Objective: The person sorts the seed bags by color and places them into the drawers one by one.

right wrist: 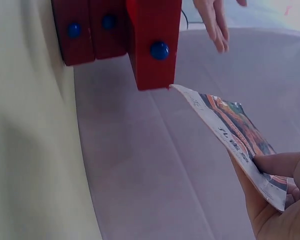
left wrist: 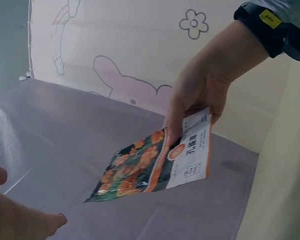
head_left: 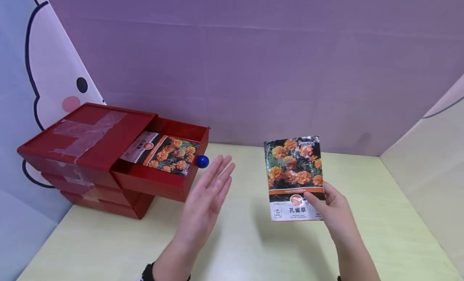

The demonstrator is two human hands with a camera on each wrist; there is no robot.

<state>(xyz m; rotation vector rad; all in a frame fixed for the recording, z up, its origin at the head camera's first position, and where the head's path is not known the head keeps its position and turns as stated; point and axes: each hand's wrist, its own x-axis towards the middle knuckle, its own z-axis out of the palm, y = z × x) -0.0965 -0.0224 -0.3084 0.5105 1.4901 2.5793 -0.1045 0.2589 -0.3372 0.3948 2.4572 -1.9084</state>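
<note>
My right hand (head_left: pixel 338 212) pinches a seed packet (head_left: pixel 293 164) by its lower right corner, thumb on the front, above the table. Orange marigolds fill the packet's upper part and a white band runs along its bottom. My left hand (head_left: pixel 204 206) is raised with straight fingers beside the front of the pulled-out top drawer (head_left: pixel 152 183), holding nothing. Its fingertips appear close to the drawer's blue knob (head_left: pixel 202 161); I cannot tell whether they touch. Inside that drawer lies another marigold seed packet (head_left: pixel 170 154). The right wrist view shows the held packet (right wrist: pixel 235 137) edge-on.
The red drawer cabinet (head_left: pixel 90 136), patched with clear tape, stands at the left of the pale table (head_left: pixel 246 257). Its lower drawers (right wrist: pixel 77 42) are pushed in, with blue knobs. A purple backdrop (head_left: pixel 253 71) rises behind, with printed side panels at left and right.
</note>
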